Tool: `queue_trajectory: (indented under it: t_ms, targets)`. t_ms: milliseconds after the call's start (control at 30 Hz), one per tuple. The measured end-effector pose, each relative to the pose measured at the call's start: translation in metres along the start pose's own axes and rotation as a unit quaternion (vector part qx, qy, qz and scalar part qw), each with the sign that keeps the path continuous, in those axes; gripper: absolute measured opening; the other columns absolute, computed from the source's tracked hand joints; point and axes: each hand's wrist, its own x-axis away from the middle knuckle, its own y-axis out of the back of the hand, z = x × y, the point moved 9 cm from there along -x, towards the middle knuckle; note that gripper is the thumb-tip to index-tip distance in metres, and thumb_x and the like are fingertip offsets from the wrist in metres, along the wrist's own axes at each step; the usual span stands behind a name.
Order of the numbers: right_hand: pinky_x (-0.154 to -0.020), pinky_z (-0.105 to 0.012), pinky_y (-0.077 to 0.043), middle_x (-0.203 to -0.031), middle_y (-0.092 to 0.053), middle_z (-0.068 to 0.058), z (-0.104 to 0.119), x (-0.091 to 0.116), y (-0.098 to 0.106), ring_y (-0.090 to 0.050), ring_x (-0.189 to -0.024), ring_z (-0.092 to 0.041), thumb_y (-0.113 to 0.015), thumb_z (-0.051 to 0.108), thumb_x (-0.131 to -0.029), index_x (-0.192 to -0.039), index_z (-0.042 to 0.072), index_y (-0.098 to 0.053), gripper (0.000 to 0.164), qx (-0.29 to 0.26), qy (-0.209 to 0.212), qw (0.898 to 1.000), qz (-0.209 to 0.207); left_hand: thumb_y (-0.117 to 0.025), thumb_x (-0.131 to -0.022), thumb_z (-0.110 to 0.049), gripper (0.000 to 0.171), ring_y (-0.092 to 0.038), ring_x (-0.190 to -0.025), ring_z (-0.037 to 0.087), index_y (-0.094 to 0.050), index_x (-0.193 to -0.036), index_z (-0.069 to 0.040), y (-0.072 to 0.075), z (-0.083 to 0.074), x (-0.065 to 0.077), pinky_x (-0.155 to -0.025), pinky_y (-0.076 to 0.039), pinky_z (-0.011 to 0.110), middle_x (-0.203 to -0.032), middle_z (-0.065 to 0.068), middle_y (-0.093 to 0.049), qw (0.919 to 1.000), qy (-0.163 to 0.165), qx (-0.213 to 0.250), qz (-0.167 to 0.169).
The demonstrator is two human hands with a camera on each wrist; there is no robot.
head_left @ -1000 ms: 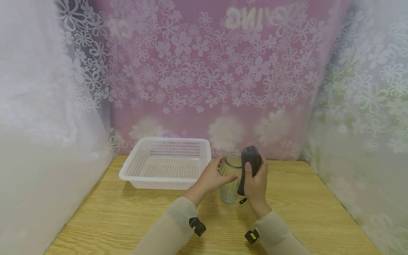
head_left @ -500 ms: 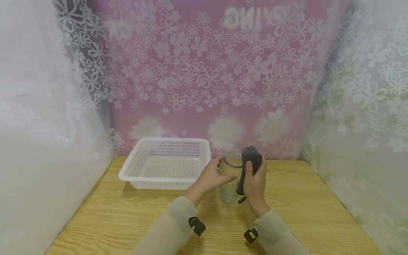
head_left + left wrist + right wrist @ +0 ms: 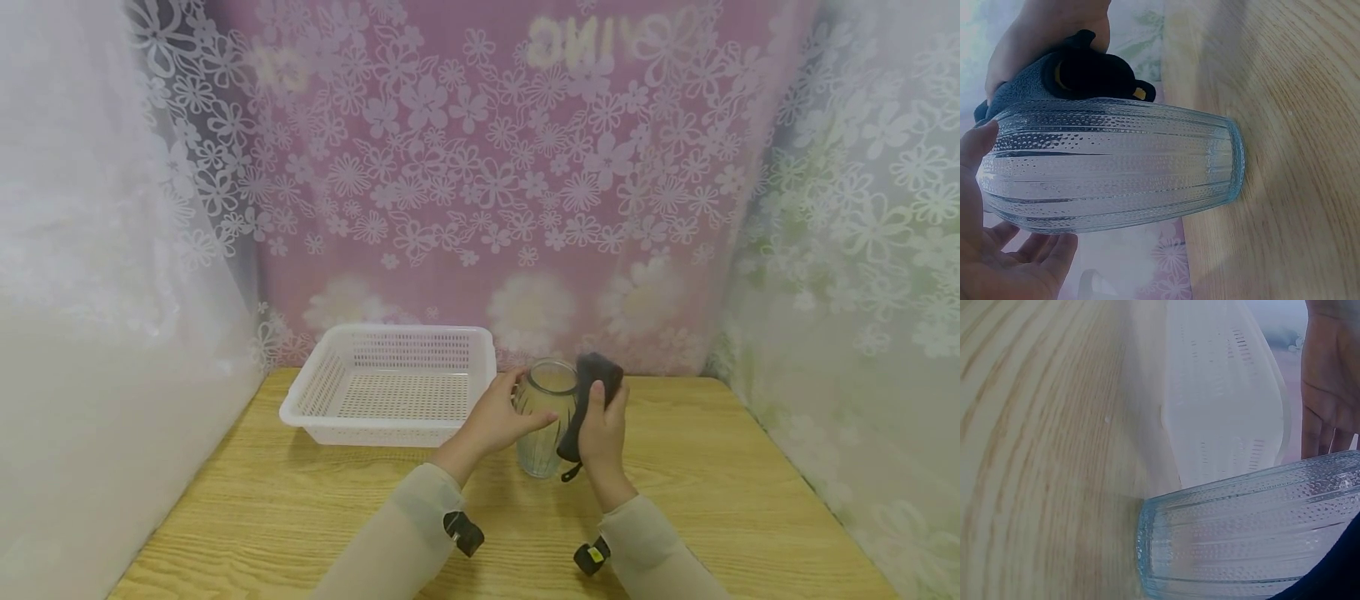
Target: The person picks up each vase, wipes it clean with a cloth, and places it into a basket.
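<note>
A clear ribbed glass vase [image 3: 542,446] stands upright on the wooden table. My left hand [image 3: 498,414] grips it near the top, thumb across the near side and fingers round the left. My right hand [image 3: 603,425] holds a folded dark grey cloth [image 3: 590,383] with a small hanging loop, close along the vase's right side. In the left wrist view the cloth [image 3: 1029,90] lies along the glass [image 3: 1116,169], its looped end [image 3: 1141,92] sticking out. The right wrist view shows the vase's base on the wood and the dark cloth edge [image 3: 1329,575] overlapping the glass.
A white plastic basket [image 3: 390,423] with slotted walls stands to the left of the vase, close behind my left forearm. Flowered sheets [image 3: 480,208] enclose the table [image 3: 712,483] at the back and both sides.
My right hand has shifted slightly right and the cloth's top has dropped and tilted to the right, uncovering more of the vase's rim. The left hand and the vase stay in place.
</note>
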Motion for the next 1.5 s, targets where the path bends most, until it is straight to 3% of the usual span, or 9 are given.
queue_trajectory:
  t_ms: [233, 433, 767, 933, 1167, 1367, 1500]
  targets:
    - [-0.116, -0.059, -0.022, -0.152, -0.029, -0.029, 0.009, 0.006, -0.001, -0.028, -0.142, -0.044, -0.032, 0.029, -0.111, -0.155, -0.003, -0.015, 0.057, -0.024, -0.049, 0.998, 0.021, -0.076, -0.082, -0.061, 0.092, -0.052, -0.128, 0.030, -0.037, -0.155, -0.020, 0.000, 0.000, 0.000, -0.099, -0.049, 0.049, -0.148, 0.011, -0.045, 1.0000, -0.003, -0.001, -0.002]
    - [-0.119, -0.055, -0.018, -0.159, -0.023, -0.023, -0.018, 0.002, -0.003, -0.022, -0.147, -0.039, -0.030, 0.039, -0.110, -0.159, 0.005, -0.009, 0.063, -0.031, -0.081, 0.996, 0.026, -0.076, -0.083, -0.059, 0.092, -0.052, -0.127, 0.031, -0.036, -0.155, -0.018, 0.001, -0.001, 0.001, -0.099, -0.049, 0.050, -0.148, 0.011, -0.045, 1.0000, -0.003, 0.001, -0.004]
    - [-0.122, -0.053, -0.006, -0.167, 0.003, -0.014, -0.038, 0.008, -0.006, -0.001, -0.152, -0.034, -0.024, 0.055, -0.106, -0.160, 0.011, 0.009, 0.077, -0.026, -0.163, 0.985, 0.053, -0.076, -0.084, -0.055, 0.092, -0.053, -0.127, 0.030, -0.035, -0.155, -0.014, 0.000, -0.001, 0.001, -0.100, -0.048, 0.050, -0.147, 0.011, -0.046, 1.0000, 0.001, -0.001, -0.006]
    - [-0.122, -0.054, -0.004, -0.167, 0.006, -0.011, -0.044, 0.012, -0.007, 0.002, -0.152, -0.033, -0.022, 0.059, -0.105, -0.160, 0.012, 0.012, 0.081, -0.027, -0.185, 0.981, 0.055, -0.076, -0.083, -0.056, 0.092, -0.053, -0.126, 0.030, -0.035, -0.155, -0.014, 0.000, -0.001, 0.001, -0.100, -0.048, 0.049, -0.147, 0.011, -0.046, 1.0000, 0.001, -0.003, -0.007]
    - [-0.121, -0.055, -0.005, -0.166, 0.004, -0.014, -0.049, 0.014, -0.009, 0.000, -0.152, -0.036, -0.020, 0.058, -0.105, -0.160, 0.012, 0.010, 0.078, -0.037, -0.196, 0.978, 0.068, -0.076, -0.083, -0.057, 0.093, -0.053, -0.127, 0.029, -0.035, -0.155, -0.014, -0.001, -0.001, 0.001, -0.100, -0.049, 0.049, -0.147, 0.011, -0.046, 1.0000, 0.000, -0.005, -0.008]
    - [-0.120, -0.055, -0.017, -0.156, -0.022, -0.026, -0.055, 0.013, -0.009, -0.024, -0.145, -0.043, -0.019, 0.052, -0.107, -0.158, 0.004, -0.007, 0.071, -0.041, -0.195, 0.978, 0.060, -0.076, -0.084, -0.056, 0.092, -0.053, -0.127, 0.030, -0.036, -0.155, -0.014, 0.000, -0.002, 0.001, -0.099, -0.049, 0.049, -0.148, 0.012, -0.046, 0.9999, 0.001, -0.005, -0.009]
    - [-0.118, -0.055, -0.021, -0.149, -0.029, -0.029, -0.061, 0.012, -0.010, -0.032, -0.138, -0.044, -0.018, 0.052, -0.107, -0.156, 0.000, -0.010, 0.072, -0.033, -0.198, 0.978, 0.054, -0.076, -0.084, -0.056, 0.092, -0.053, -0.127, 0.030, -0.036, -0.155, -0.014, 0.000, -0.002, 0.001, -0.099, -0.049, 0.049, -0.148, 0.011, -0.046, 0.9999, 0.002, -0.004, -0.009]
